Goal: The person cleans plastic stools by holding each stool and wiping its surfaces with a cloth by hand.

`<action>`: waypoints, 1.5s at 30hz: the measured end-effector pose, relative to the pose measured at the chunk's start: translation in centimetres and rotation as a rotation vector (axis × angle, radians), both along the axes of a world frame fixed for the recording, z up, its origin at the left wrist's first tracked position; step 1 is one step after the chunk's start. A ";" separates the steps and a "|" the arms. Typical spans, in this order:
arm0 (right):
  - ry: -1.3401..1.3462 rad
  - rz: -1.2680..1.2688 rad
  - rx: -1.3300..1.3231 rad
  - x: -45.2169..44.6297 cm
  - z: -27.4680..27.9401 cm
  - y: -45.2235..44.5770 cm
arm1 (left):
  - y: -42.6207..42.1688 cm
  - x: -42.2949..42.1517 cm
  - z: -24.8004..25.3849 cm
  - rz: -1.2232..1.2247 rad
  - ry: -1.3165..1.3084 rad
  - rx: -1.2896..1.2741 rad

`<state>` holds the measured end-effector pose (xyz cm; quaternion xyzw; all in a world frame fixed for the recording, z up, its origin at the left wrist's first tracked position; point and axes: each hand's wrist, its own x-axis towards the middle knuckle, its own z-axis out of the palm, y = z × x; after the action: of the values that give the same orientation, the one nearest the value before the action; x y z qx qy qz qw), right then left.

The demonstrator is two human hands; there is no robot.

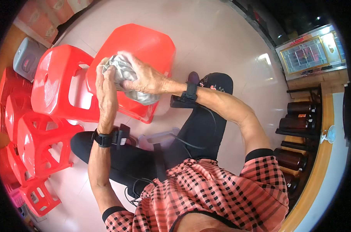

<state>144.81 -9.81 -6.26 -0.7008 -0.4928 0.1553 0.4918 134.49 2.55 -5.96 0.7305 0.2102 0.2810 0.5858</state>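
Observation:
Bunched between my two hands is a crumpled grey-white cloth (123, 65), with a loose part hanging below my right hand. My left hand (106, 87) grips its left side, thumb pressed on the folds. From the right, my right hand (147, 79) wraps round the cloth with its fingers closed. Both hands are over a red plastic stool (144, 40) with a smooth top. I cannot tell whether the cloth touches the stool. A second red stool (53, 83) stands just left of it.
More red stools (36, 139) crowd the left side, near a grey plastic case (26, 58). A translucent plastic container (158, 140) is on the floor between my legs. Dark brown jars (297, 123) line a rack at the right, and a thin cable (195, 146) crosses my leg.

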 end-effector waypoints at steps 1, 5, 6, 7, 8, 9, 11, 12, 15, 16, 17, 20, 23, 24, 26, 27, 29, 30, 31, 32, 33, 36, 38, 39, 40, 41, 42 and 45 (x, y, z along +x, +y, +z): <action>0.000 -0.006 -0.043 0.3 0.1 0.0 | 0.2 0.3 0.3 0.027 0.096 0.040; -0.410 0.007 -0.321 0.4 -1.0 -0.7 | 2.8 1.7 -3.5 0.094 0.075 0.367; -0.472 -0.010 -0.205 0.6 -1.6 -0.7 | 2.7 2.0 -3.9 0.072 0.076 0.318; -0.458 0.013 -0.206 1.1 -1.5 -0.7 | 3.0 2.4 -5.2 0.079 0.097 0.449; -0.439 0.034 -0.210 2.0 -1.6 -0.8 | 3.3 2.7 -6.9 0.082 0.121 0.578; -0.417 0.051 -0.214 3.0 -1.7 -1.0 | 3.7 2.9 -8.5 0.079 0.144 0.708; -0.513 -0.045 -0.122 6.8 -2.8 -1.4 | 1.5 2.2 -5.3 0.052 0.189 0.555; -0.552 -0.135 -0.112 8.5 -2.7 -2.0 | 1.4 2.2 -5.2 0.037 0.210 0.569; -0.530 -0.423 -0.130 14.5 -3.7 -2.9 | 1.2 2.2 -5.5 -0.016 0.243 0.722; -0.517 -0.520 -0.134 15.8 -4.1 -3.3 | 1.1 2.1 -5.3 -0.029 0.255 0.763; -0.325 -0.559 -0.138 16.5 -4.5 -3.7 | 1.0 2.1 -5.0 -0.042 0.267 0.805; 0.330 -0.594 -0.041 19.1 -6.7 -5.1 | 0.6 1.9 -4.4 -0.058 0.281 0.850; 0.714 -0.648 -0.014 19.2 -10.8 -7.3 | 0.3 1.7 -3.3 -0.072 0.296 0.887; 0.786 -0.674 -0.041 20.0 -14.6 -8.5 | 0.3 1.7 -3.4 -0.071 0.312 0.918; 0.815 -0.876 -0.302 17.5 -13.3 -9.5 | 0.4 1.7 -3.4 -0.063 0.345 0.983; 0.686 -0.799 -0.296 17.7 -16.8 -10.8 | 0.3 1.7 -3.2 -0.072 0.356 0.977; 0.682 -0.817 -0.410 17.8 -20.7 -11.7 | -0.2 1.7 -2.5 -0.079 0.374 0.962; 0.804 -0.912 -0.535 17.2 -20.8 -11.5 | 0.0 1.8 -2.9 -0.079 0.357 0.956; 0.886 -0.929 -0.545 16.4 -19.7 -11.3 | 0.1 1.8 -3.0 -0.079 0.354 0.966; 0.968 -0.948 -0.555 15.6 -18.4 -11.1 | 0.0 1.8 -2.9 -0.080 0.351 0.973; 1.010 -0.888 -0.453 14.5 -14.7 -10.7 | 0.0 1.7 -3.0 -0.082 0.349 0.977; 1.031 -0.692 -0.299 16.6 -12.6 -10.0 | 0.0 1.7 -3.0 -0.075 0.346 0.969; 0.866 -0.611 -0.314 22.5 -16.1 -9.7 | 0.1 1.6 -3.2 -0.071 0.339 0.941; 0.795 -0.616 -0.343 22.5 -13.9 -8.7 | 0.1 1.6 -3.3 -0.072 0.338 0.936; 0.722 -0.621 -0.370 22.0 -9.8 -7.1 | 0.2 1.5 -3.4 -0.072 0.337 0.930; 0.646 -0.622 -0.394 21.3 -6.2 -5.5 | 0.3 1.4 -3.4 -0.069 0.334 0.926; 0.523 -0.626 -0.439 20.7 -4.1 -4.2 | 0.3 1.3 -3.2 -0.076 0.342 0.882; 0.286 -0.575 -0.595 19.6 0.1 -0.5 | 0.3 1.2 -3.3 -0.061 0.345 0.893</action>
<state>164.41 -10.27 -6.14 -0.8921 -0.1384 0.2429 0.3549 135.65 2.86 -9.21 0.9526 0.1414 0.2012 0.1790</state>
